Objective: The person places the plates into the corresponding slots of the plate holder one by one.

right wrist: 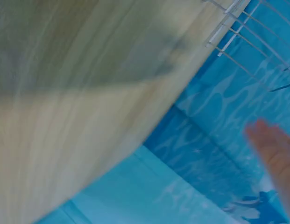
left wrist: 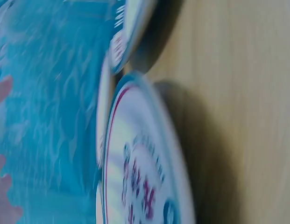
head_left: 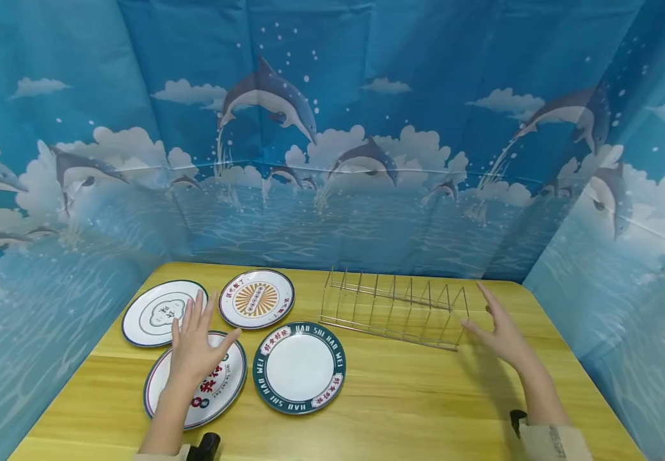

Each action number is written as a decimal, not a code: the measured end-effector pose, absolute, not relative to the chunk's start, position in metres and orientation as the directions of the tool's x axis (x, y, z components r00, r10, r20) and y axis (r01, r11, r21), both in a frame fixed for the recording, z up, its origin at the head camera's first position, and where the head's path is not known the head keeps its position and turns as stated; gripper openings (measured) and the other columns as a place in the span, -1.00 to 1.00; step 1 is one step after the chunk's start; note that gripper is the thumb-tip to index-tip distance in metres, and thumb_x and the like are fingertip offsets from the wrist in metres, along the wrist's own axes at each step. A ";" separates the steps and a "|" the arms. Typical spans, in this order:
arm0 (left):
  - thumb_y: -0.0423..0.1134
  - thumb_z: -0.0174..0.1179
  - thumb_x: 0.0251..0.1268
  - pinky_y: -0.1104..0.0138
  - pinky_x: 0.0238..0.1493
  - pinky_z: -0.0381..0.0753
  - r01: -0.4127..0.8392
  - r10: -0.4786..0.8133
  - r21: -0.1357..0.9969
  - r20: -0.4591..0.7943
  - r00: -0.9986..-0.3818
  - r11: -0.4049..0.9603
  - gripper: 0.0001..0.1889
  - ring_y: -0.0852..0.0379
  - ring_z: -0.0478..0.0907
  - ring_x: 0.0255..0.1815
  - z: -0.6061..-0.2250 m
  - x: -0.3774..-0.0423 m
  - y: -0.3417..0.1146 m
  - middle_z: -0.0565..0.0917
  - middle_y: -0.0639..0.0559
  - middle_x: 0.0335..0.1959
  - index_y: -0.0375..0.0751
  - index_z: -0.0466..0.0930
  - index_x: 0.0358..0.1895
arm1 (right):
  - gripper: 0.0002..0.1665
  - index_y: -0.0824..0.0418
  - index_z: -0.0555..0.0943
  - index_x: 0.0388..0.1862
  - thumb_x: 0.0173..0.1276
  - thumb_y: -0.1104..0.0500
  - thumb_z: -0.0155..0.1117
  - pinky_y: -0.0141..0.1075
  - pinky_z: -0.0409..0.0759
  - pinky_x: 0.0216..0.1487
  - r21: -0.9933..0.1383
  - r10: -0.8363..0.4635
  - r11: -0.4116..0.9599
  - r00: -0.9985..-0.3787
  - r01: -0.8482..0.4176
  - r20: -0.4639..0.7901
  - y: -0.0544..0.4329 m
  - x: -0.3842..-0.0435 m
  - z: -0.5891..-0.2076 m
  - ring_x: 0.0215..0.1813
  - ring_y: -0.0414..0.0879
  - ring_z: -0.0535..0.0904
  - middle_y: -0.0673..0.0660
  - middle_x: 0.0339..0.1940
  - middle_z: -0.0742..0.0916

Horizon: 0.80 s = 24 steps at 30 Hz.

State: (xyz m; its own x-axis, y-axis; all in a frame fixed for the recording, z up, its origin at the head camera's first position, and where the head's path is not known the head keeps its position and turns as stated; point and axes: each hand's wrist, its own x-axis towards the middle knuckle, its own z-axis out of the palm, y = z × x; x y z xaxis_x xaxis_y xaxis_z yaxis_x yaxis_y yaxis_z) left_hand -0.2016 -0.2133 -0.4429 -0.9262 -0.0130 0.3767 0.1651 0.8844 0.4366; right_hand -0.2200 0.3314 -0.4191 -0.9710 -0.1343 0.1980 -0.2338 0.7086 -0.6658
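My left hand [head_left: 196, 349], fingers spread, hovers over a white plate with red lettering [head_left: 225, 390], partly covering it in the head view. Beside it lies a plate with a dark green rim [head_left: 300, 368]. Behind are a plate with an orange sunburst [head_left: 256, 298] and a white plate with a green emblem [head_left: 148, 317], the latter overlapped by my left fingertips in this view. At the right, my right hand [head_left: 502, 333] holds nothing, its thumb and fingers apart, near the right end of a metal wire rack [head_left: 392, 314] with several upright dividers.
The yellow wood-grain table [head_left: 401, 403] carries the plates on its left and the rack toward its back right. A blue curtain with dolphins [head_left: 332, 211] hangs along the back and both sides of the table.
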 end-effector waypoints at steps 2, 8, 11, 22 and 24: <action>0.06 0.24 0.09 -0.27 0.28 -0.16 0.193 -0.051 0.551 0.397 -0.916 0.812 -0.09 -0.24 -0.19 0.42 -0.441 -0.196 -0.224 -0.09 -0.18 0.45 0.05 -0.11 0.46 | -0.01 -0.04 -0.31 0.48 0.35 0.09 0.13 0.36 0.23 0.09 -0.764 -0.158 0.598 -0.970 -0.242 0.183 0.334 -0.224 -0.420 0.25 0.52 0.10 0.52 0.37 0.03; -0.33 0.30 0.06 0.30 0.21 0.38 0.226 -0.180 0.807 0.376 -0.909 0.546 -0.06 -0.20 0.19 0.26 -0.446 -0.178 -0.259 0.10 -0.25 0.36 0.05 -0.11 0.45 | -0.13 0.01 -0.22 0.49 0.40 0.13 0.05 0.06 0.54 -0.03 -0.855 -0.213 0.463 -0.966 -0.233 0.148 0.341 -0.235 -0.429 0.12 0.38 0.39 0.51 0.26 0.26; -0.39 0.26 0.10 0.69 -0.02 0.38 0.192 -0.214 0.869 0.317 -0.924 0.456 -0.04 0.10 0.27 0.19 -0.453 -0.169 -0.276 0.12 -0.24 0.33 0.14 -0.19 0.46 | -0.15 0.00 -0.16 0.49 0.39 0.11 0.07 -0.06 0.58 -0.02 -0.887 -0.220 0.419 -0.969 -0.195 0.109 0.343 -0.241 -0.434 0.07 0.16 0.51 0.50 0.23 0.30; -0.29 0.28 0.11 0.70 -0.20 0.38 0.043 -0.196 0.864 0.162 -0.967 0.501 -0.06 0.60 0.24 -0.13 -0.480 -0.148 -0.320 0.21 -0.33 0.20 -0.08 -0.20 0.46 | -0.23 0.07 -0.03 0.47 0.40 0.09 0.05 -0.25 0.58 -0.01 -0.927 -0.248 0.360 -0.969 -0.104 0.013 0.351 -0.254 -0.440 0.01 0.01 0.56 0.45 0.12 0.38; -0.28 0.28 0.11 0.64 -0.22 0.43 0.006 -0.177 0.866 0.109 -0.978 0.500 -0.07 0.62 0.28 -0.19 -0.484 -0.145 -0.324 0.25 -0.35 0.18 -0.17 -0.17 0.44 | -0.24 0.08 -0.02 0.47 0.40 0.09 0.05 -0.28 0.58 -0.01 -0.933 -0.250 0.348 -0.968 -0.087 -0.003 0.352 -0.255 -0.441 0.00 0.00 0.56 0.45 0.10 0.38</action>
State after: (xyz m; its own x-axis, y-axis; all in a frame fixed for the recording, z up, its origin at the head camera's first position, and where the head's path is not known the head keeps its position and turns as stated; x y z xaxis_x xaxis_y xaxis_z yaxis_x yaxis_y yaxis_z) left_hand -0.1449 -0.3244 -0.4844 -0.9782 -0.1770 0.1086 0.0056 0.5004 0.8658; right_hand -0.2547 0.3520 -0.4412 -0.9683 -0.2497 -0.0027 -0.0873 0.3485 -0.9332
